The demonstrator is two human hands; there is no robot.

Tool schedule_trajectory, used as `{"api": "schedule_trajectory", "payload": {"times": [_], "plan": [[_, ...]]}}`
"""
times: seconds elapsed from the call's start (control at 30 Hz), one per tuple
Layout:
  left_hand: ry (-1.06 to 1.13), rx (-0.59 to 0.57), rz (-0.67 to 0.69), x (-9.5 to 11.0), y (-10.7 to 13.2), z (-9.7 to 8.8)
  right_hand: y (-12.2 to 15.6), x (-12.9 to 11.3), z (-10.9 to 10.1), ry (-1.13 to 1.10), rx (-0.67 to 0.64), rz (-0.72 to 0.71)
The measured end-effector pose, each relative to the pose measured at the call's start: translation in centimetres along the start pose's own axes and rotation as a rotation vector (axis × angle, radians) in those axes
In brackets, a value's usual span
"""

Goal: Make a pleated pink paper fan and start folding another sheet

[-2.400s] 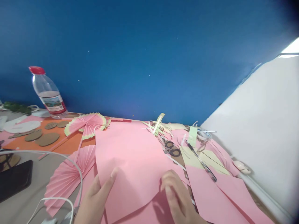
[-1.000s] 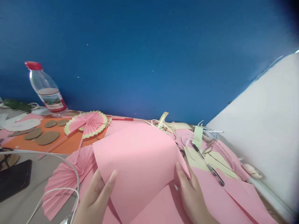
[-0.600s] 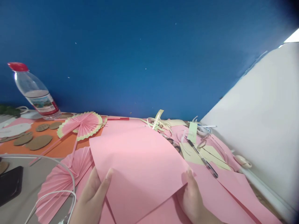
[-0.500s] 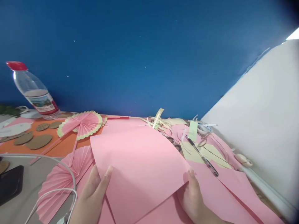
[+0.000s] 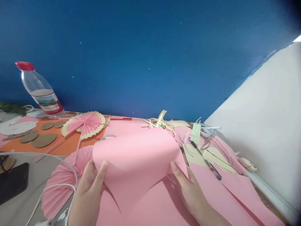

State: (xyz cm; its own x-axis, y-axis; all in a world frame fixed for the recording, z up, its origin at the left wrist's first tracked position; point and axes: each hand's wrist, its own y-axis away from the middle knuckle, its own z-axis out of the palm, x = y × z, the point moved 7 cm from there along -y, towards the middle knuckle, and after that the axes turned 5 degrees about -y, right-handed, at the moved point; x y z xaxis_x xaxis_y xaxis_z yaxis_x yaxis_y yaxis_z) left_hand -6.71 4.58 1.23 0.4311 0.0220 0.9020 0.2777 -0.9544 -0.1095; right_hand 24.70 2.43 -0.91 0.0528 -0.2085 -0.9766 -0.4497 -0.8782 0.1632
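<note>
A sheet of pink paper [image 5: 136, 157] is held up between my two hands, bowed into a curve with its far edge raised. My left hand [image 5: 90, 188] pinches its left side, thumb on top and fingers behind. On the right side, my right hand [image 5: 188, 188] grips it with the thumb on the front face; those fingers are partly hidden behind the paper. More pink paper [image 5: 150, 210] lies beneath. Beside my left hand is a pleated pink paper fan [image 5: 58, 185]. A pen [image 5: 205, 160] rests on paper to the right of my right hand.
A red-capped bottle [image 5: 44, 94] stands at the back left. Near it are a pink and yellow-green folded fan [image 5: 91, 124], brown cardboard discs [image 5: 44, 140] and a black phone [image 5: 14, 182]. White cables [image 5: 72, 171] loop at left. Paper strips [image 5: 161, 121] lie against the blue wall [image 5: 145, 56].
The pink sheet has gone from nearly flat to curved. My right hand has moved inward and to the left, still gripping it. The view has shifted slightly.
</note>
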Motion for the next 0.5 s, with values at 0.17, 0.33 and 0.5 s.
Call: {"api": "schedule_trajectory", "payload": {"times": [0.17, 0.33, 0.5], "plan": [[0.173, -0.134, -0.064, 0.4, 0.4, 1.4, -1.5, -5.4, -0.5, -0.311, -0.090, -0.248], [0.242, -0.404, 0.000, 1.4, 2.3, 3.4, 0.8, -7.5, -0.9, 0.167, -0.062, -0.691], [0.150, -0.533, 0.236, 2.5, 3.8, 4.1, 5.8, -7.5, 6.4, 0.763, -0.681, -0.863]]}}
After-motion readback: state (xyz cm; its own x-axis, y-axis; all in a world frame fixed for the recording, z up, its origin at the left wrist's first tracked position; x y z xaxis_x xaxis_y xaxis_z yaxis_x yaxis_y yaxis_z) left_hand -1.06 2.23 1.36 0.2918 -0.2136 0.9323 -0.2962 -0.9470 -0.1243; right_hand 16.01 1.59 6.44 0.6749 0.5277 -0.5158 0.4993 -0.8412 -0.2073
